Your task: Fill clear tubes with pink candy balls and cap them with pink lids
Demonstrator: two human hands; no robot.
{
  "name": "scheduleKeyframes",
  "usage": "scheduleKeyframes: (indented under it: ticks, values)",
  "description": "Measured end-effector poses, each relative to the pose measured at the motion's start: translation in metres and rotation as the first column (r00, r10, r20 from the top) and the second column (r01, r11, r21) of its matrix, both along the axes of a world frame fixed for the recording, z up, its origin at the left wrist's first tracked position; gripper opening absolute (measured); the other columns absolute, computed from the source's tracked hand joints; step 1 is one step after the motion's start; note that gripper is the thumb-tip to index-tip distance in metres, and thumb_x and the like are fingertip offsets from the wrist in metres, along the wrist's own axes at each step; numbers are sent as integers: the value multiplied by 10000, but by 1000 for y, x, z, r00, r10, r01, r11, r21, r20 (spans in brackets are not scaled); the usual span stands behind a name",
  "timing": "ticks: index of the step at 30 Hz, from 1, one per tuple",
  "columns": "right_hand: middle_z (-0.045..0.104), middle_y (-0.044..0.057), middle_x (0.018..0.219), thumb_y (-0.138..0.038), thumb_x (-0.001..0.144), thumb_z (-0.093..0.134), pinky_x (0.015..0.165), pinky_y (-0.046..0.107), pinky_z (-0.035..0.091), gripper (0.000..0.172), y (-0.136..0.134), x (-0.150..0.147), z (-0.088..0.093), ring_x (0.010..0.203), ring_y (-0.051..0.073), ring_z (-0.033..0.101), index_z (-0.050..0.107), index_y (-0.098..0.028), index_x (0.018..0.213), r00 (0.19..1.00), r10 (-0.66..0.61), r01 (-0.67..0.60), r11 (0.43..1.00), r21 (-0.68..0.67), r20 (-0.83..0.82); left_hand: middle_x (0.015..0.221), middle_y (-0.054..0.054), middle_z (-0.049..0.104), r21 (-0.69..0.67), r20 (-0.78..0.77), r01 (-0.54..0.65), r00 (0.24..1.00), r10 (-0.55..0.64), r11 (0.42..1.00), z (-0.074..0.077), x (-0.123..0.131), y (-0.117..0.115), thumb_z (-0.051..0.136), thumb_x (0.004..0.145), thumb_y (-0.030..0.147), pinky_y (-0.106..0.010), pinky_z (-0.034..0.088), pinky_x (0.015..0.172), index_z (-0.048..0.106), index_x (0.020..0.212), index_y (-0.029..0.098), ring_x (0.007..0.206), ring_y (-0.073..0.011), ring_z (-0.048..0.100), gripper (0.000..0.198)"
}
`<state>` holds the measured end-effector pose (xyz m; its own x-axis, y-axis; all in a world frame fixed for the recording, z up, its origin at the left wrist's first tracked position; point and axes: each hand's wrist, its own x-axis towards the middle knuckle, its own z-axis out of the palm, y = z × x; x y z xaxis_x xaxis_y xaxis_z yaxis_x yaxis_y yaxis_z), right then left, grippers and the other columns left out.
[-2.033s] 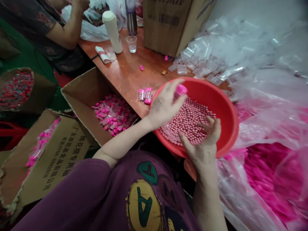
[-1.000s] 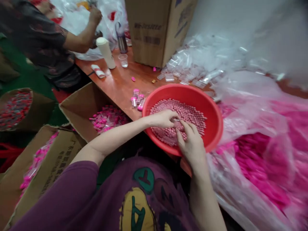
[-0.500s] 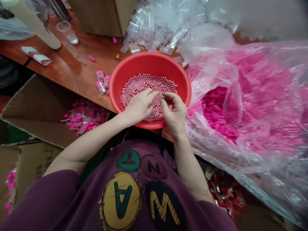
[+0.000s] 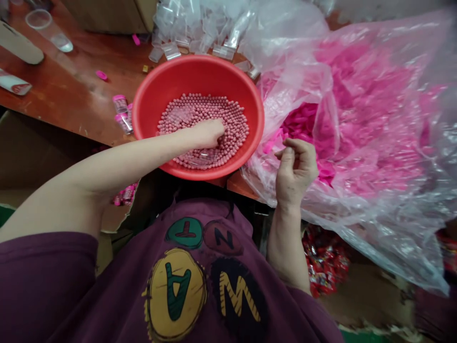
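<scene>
Close to the front edge of the table [image 4: 82, 100], the pink beads [image 4: 232, 119] lie in the red basin [image 4: 200, 74]; I suppose its high wall is there to keep such round things from rolling off. Watching from far through the head camera, I see the left hand [image 4: 210, 132] reach over the basin's left rim and touch the beads. Its fingers are curled downward, but the tips are hidden, so I cannot tell if they grip something. Between this hand and the basin's near rim, a clear plastic piece [image 4: 206, 156] rests on the beads.

Outside the right rim, the right hand [image 4: 298, 166] is raised in front of the clear bag [image 4: 285, 85]. Thumb and forefinger bend toward each other; whether anything is between them, I cannot tell. The bag's mouth is open, probably so that the pink pieces [image 4: 303, 119] can be reached easily.

By the left rim are small pink-capped containers [image 4: 123, 114], perhaps kept apart from the loose beads. Beyond the far rim lies a heap of clear plastic containers [image 4: 200, 28].
</scene>
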<state>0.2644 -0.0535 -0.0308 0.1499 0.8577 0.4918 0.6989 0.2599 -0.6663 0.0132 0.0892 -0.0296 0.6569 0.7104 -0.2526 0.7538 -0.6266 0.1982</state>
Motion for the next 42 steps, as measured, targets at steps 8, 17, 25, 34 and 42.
scheduleKeyframes:
  ticks: [8,17,25,34,42]
  values:
    - [728,49,1085,-350,1101,566,781,363,621,213,-4,-8,-11,806,168,713,727,-240,1188,983,-41,46,999,24,-180,812,-11,665,-367,550,-52,793,262,929,13,13,-4,688,705,112,-319,477,831,727,852,151,804,-184,604,157]
    - [742,49,1145,-279,1106,578,922,428,633,204,25,-43,23,1027,223,753,761,-298,1193,948,218,-199,974,103,-230,992,-60,767,-884,461,214,256,850,415,51,-17,-61,728,833,145,-270,548,757,727,1079,155,881,-160,752,246]
    - [717,63,1221,-155,976,590,886,384,616,315,48,-67,55,991,202,694,747,-264,1227,821,564,-571,813,-113,-88,831,-51,709,-890,413,261,115,903,373,50,-25,-79,620,966,275,-281,560,671,707,921,151,727,-155,667,158]
    - [652,-29,862,-245,966,663,717,301,475,65,53,-72,63,769,145,563,637,-233,1025,715,662,-686,602,-408,-225,655,3,543,-838,536,39,243,809,544,48,-30,-84,708,1026,426,-222,352,521,589,715,183,559,-96,478,413]
    - [640,-22,907,-567,1008,736,749,309,507,358,58,-85,33,812,144,567,589,-241,998,718,539,-675,694,-252,-439,588,-10,569,-883,415,-196,99,904,427,58,-28,-81,706,922,347,-221,281,434,670,713,182,473,-102,459,268]
